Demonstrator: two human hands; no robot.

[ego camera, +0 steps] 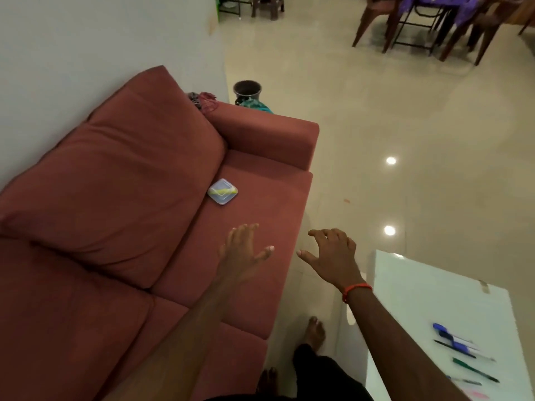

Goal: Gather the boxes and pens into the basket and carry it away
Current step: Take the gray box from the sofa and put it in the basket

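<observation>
A small clear box [222, 191] with a yellow-green streak lies on the red sofa seat [254, 215], close to the back cushion. My left hand [243, 250] hovers over the seat a short way in front of the box, fingers spread, holding nothing. My right hand [330, 253], with an orange band at the wrist, hangs past the sofa's front edge over the floor, fingers curled apart and empty. Several pens [460, 347], blue, black and green, lie on the white table [428, 287] at the lower right. No basket is in view.
The sofa stands against a white wall [86, 47]. A dark pot [247, 91] sits on the floor behind the sofa arm. Chairs and a table with a purple cloth [434, 13] stand far back. My bare feet [314, 332] are between the sofa and the white table.
</observation>
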